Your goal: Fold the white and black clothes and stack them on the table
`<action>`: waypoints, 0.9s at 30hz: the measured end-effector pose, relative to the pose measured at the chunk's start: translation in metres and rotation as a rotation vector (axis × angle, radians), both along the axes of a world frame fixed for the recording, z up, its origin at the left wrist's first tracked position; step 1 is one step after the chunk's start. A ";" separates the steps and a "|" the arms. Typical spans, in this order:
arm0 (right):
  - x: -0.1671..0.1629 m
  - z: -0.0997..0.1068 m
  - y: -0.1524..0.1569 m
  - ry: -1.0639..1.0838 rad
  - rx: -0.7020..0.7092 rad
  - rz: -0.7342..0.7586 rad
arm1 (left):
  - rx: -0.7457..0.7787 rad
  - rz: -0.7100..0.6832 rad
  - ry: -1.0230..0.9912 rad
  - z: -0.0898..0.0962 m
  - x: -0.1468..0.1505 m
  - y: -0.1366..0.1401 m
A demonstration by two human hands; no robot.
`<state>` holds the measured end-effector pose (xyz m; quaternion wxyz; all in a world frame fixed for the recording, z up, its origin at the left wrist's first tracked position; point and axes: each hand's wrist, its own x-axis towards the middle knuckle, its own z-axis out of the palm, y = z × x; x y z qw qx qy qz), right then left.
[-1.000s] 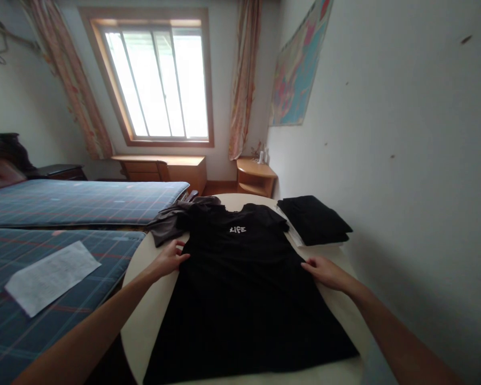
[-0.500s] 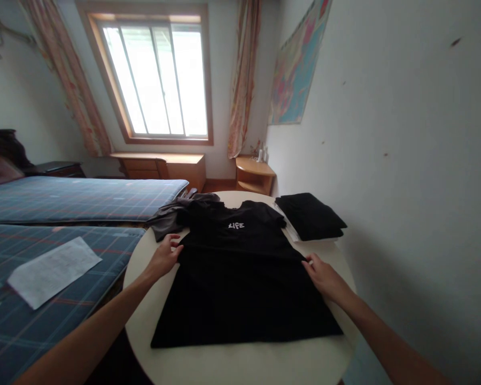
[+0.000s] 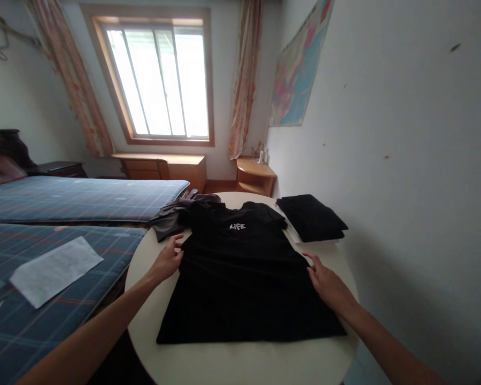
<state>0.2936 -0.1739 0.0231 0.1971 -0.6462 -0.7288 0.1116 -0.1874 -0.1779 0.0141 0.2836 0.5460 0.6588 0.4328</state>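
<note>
A black T-shirt point(image 3: 248, 289) with white "Life" lettering on its chest lies spread out, neck away from me, on the round cream table point(image 3: 240, 366). At its left side edge is my left hand point(image 3: 169, 259), the fingers parted and the tips touching or just beside the fabric. My right hand point(image 3: 327, 283) rests at the opposite side edge; its index finger is stretched out, apart from the thumb. Faint creases cross the middle of the shirt between the hands.
Folded black clothing point(image 3: 310, 216) is stacked at the table's back right, near the white wall point(image 3: 417, 224). Crumpled grey cloth point(image 3: 168, 219) lies at the back left. Beyond the table's left side are plaid mattresses point(image 3: 116, 251), with a paper sheet point(image 3: 58, 270) on the nearer one.
Both hands have loosened from the shirt's side edges, and the right fingers have spread. The raised fold across the shirt has relaxed into softer creases.
</note>
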 end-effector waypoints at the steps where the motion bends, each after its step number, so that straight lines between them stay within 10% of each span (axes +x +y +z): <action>1: -0.001 -0.001 0.000 -0.007 0.017 0.000 | 0.031 0.020 0.012 0.002 0.000 0.001; 15: -0.001 -0.014 -0.018 -0.044 0.295 0.086 | -0.265 -0.074 0.352 0.026 0.005 -0.030; 27: 0.000 -0.014 -0.030 -0.172 0.255 -0.017 | -0.033 -0.056 0.276 0.011 0.009 -0.039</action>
